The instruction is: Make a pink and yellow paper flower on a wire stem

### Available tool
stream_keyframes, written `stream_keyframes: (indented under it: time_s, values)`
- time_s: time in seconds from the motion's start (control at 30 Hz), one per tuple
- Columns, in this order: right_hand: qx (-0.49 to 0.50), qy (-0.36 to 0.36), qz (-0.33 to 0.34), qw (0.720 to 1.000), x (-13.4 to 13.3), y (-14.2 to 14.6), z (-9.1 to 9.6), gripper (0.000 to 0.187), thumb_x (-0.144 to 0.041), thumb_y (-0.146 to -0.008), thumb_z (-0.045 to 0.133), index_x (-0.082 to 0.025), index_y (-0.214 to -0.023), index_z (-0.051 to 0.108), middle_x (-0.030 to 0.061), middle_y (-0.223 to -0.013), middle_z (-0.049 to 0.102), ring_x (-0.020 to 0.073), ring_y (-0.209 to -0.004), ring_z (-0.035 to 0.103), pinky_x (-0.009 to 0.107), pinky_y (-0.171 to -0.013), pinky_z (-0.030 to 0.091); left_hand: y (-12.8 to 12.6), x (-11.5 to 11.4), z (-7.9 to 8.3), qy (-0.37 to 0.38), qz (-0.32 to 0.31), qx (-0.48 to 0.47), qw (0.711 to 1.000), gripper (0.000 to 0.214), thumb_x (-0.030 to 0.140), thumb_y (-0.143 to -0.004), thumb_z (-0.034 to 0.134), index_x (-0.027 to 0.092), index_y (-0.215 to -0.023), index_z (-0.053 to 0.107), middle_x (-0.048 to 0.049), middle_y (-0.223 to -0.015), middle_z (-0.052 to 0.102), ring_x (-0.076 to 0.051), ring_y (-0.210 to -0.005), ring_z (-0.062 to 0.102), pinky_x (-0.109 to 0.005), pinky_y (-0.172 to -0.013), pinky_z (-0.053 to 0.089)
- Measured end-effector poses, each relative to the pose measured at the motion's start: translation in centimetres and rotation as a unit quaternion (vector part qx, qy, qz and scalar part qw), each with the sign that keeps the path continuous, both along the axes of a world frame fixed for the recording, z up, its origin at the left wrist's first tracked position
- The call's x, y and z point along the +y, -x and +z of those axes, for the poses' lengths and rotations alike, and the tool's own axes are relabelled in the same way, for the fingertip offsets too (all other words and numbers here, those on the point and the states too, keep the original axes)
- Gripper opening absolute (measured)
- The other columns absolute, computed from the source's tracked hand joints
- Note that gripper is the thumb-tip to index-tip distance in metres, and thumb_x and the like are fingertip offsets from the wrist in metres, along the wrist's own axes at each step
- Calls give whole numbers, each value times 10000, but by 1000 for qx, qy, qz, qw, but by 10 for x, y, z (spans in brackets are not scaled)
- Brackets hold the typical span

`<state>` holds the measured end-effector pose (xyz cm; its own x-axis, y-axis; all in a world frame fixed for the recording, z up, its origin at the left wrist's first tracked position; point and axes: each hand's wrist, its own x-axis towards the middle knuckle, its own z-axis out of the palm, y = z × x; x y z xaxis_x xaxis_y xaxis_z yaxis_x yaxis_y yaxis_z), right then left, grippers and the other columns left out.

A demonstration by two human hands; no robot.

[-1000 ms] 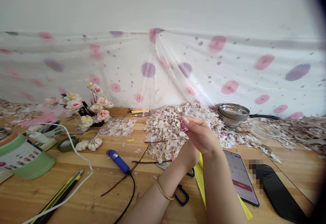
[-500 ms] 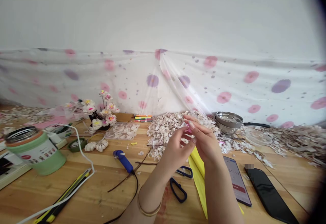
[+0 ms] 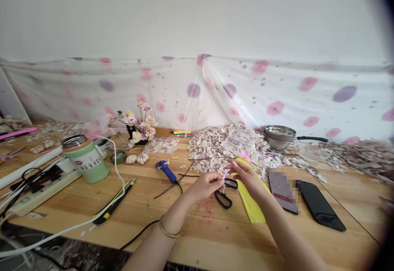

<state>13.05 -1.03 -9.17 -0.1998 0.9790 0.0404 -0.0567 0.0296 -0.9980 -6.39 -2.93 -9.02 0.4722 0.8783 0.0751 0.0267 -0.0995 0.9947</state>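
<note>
Two hands sit at the middle of my head view, and the hold between them has just changed. Half a second ago the fingers met around a small pink scrap in front of the heap of pale shreds (image 3: 207,150); now they are lower over the table (image 3: 234,242) and the fingers have loosened apart. From where I watch, the left hand (image 3: 205,187) pinches the pink scrap (image 3: 224,176) between thumb and forefinger, close above the dark blue scissors (image 3: 227,207). Something pale shows just below the scrap, too blurred for me to name. The right hand (image 3: 248,177) is just beside it, above the yellow sheet (image 3: 253,206), fingers parted, and I see nothing held in them; whether a fingertip brushes the scrap, I cannot tell. I read this as the left hand bearing the piece by itself, leaving the right free. My view has also swung left, bringing in more of the power strip (image 3: 46,199).
</note>
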Motion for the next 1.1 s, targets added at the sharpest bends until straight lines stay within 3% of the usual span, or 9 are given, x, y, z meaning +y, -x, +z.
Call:
stream_keyframes:
  time_s: [0.1,0.23,0.4,0.5,0.67,0.9,1.0,1.1]
  values:
    - [-1,8,29,1000,-2,-5,-22,532,-707,-774,611,-200,-911,695,58,-804,692,195,-688,618,286,-548,430,-2,8,-18,64,-67,-35,995,323,455,-715,639,158,-624,551,13,-530,529,-105,-471,458,-243,-490,324]
    - [-17,10,100,995,-12,-3,-34,538,-746,-770,569,-215,-730,643,37,-634,634,151,-483,502,283,-454,334,-11,14,-35,121,-106,-86,983,337,470,-646,630,185,-602,458,67,-461,405,-51,-362,286,-223,-390,189]
    - [-33,4,145,989,-23,-1,-34,500,-694,-713,686,-204,-651,609,2,-557,583,127,-461,475,279,-487,356,-16,18,-58,173,-144,-106,969,204,343,-611,601,169,-598,496,78,-432,356,-35,-343,206,-221,-366,102]
    - [-37,-4,139,990,-25,0,-34,467,-649,-676,752,-201,-649,626,-6,-550,565,134,-497,483,285,-519,374,-19,20,-68,192,-154,-112,963,171,308,-597,593,152,-654,551,87,-426,344,-37,-346,193,-214,-360,101]
    - [-35,-19,107,993,-24,1,-37,482,-685,-752,663,-224,-622,609,-6,-555,541,143,-528,472,297,-544,375,-17,19,-68,199,-130,-125,963,165,288,-597,608,164,-642,508,101,-433,321,-24,-361,152,-194,-359,73]
    - [-44,-10,122,992,-24,6,-47,501,-650,-656,771,-175,-640,612,-10,-548,569,120,-515,464,277,-539,356,-9,19,-64,220,-106,-121,962,197,299,-573,627,178,-592,473,93,-415,323,-28,-337,164,-198,-339,87]
    - [-40,-25,95,994,-21,11,-52,529,-687,-693,720,-178,-647,583,-23,-538,528,116,-509,445,275,-529,348,-10,20,-66,197,-74,-134,968,266,378,-604,648,178,-641,478,73,-479,388,-39,-351,248,-201,-353,140]
    - [-30,-46,56,997,-12,19,-58,543,-719,-733,656,-189,-679,549,-28,-563,510,113,-507,426,273,-517,344,-14,21,-69,142,1,-153,978,370,466,-652,702,170,-767,513,44,-584,485,-67,-445,400,-200,-425,238]
